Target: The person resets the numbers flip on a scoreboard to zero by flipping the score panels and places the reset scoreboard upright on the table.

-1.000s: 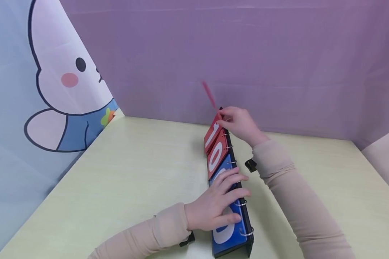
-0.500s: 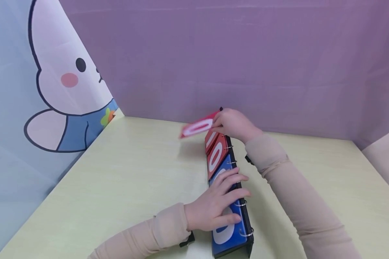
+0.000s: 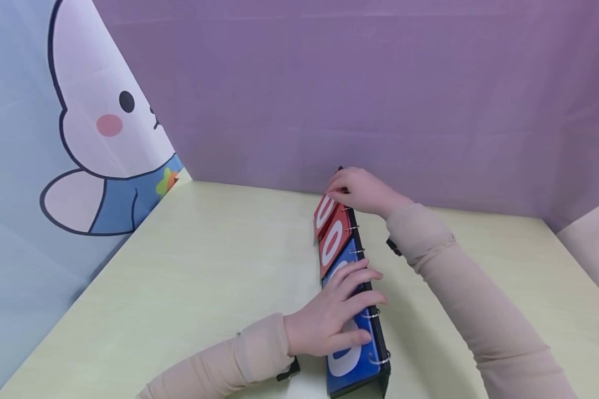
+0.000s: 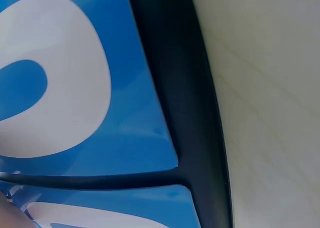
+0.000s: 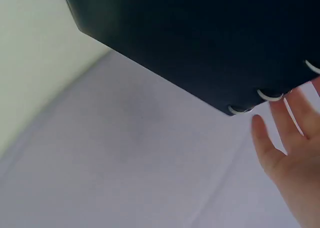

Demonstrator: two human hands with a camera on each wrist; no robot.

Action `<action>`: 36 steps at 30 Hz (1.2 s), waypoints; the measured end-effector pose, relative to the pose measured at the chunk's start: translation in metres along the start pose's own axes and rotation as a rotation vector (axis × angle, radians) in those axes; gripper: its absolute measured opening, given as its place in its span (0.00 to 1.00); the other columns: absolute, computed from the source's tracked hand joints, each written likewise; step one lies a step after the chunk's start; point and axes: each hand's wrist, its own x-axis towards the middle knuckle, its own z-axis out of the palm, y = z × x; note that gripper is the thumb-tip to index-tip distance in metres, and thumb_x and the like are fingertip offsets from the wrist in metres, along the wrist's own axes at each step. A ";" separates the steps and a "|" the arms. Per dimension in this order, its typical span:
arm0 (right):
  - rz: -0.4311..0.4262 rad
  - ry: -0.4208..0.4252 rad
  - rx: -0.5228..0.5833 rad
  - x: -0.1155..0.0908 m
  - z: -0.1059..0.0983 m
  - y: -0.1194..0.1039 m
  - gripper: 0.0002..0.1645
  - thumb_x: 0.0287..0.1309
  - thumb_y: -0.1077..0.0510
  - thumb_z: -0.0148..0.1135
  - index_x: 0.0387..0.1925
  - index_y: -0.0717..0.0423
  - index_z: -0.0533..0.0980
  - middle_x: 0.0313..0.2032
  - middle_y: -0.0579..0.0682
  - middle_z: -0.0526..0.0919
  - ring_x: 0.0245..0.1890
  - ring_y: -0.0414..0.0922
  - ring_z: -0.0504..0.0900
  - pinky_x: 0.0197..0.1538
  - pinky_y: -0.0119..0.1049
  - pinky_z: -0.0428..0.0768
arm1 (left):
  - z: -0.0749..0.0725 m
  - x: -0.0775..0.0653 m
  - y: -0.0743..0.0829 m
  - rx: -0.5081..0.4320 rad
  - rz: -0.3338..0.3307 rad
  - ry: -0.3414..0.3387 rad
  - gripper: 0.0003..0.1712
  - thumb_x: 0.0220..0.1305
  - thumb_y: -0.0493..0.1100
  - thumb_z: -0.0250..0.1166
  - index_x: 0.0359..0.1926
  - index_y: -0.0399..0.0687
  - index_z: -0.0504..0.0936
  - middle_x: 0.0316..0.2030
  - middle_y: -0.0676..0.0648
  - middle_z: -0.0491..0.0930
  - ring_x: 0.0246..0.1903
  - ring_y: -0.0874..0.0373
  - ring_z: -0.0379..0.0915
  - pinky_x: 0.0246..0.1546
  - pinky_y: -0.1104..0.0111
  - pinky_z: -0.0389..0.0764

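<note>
A flip scoreboard [image 3: 346,221] with a black folding stand stands lengthwise on the table, its number cards hung on metal rings. My left hand [image 3: 329,321] lies across the blue cards [image 3: 351,368], fingers spread over the top edge and partly hiding the white digits. At the far end, my right hand [image 3: 361,188] bends over the top edge, its fingertips at the upper part of the far red card [image 3: 323,213], which shows a white 0. Beside it is another red card [image 3: 333,241] with a 0. In the right wrist view, relaxed fingers [image 5: 285,123] reach the rings behind the black back panel [image 5: 190,42].
The pale wooden table [image 3: 219,266] extends on both sides of the scoreboard. A purple cloth backdrop [image 3: 379,83] rises close behind its far end. At left hangs a blue cloth [image 3: 10,166] with a cartoon character.
The far red card has flipped over the rings and come down, so its digit changed from 1 to 0. My right hand followed it over; the left hand stays in place.
</note>
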 end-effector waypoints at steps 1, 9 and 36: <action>0.006 0.027 0.020 -0.003 0.000 0.003 0.12 0.63 0.59 0.57 0.43 0.60 0.82 0.48 0.58 0.81 0.52 0.53 0.76 0.58 0.49 0.73 | 0.000 0.000 0.000 0.004 0.002 -0.002 0.36 0.69 0.67 0.22 0.58 0.52 0.64 0.65 0.44 0.56 0.72 0.48 0.39 0.72 0.56 0.46; 0.101 0.065 0.132 -0.032 -0.003 0.023 0.16 0.65 0.58 0.55 0.51 0.61 0.78 0.54 0.61 0.76 0.55 0.56 0.74 0.58 0.53 0.72 | -0.013 0.000 0.000 -0.045 -0.032 -0.089 0.38 0.69 0.67 0.23 0.66 0.52 0.60 0.69 0.45 0.52 0.73 0.49 0.37 0.71 0.54 0.49; 0.214 -0.283 0.142 -0.066 -0.010 -0.024 0.20 0.62 0.44 0.57 0.44 0.57 0.76 0.39 0.52 0.85 0.35 0.43 0.81 0.40 0.39 0.80 | -0.084 0.079 -0.118 0.336 -0.399 -0.397 0.25 0.74 0.53 0.44 0.67 0.53 0.67 0.70 0.47 0.60 0.74 0.52 0.40 0.73 0.55 0.41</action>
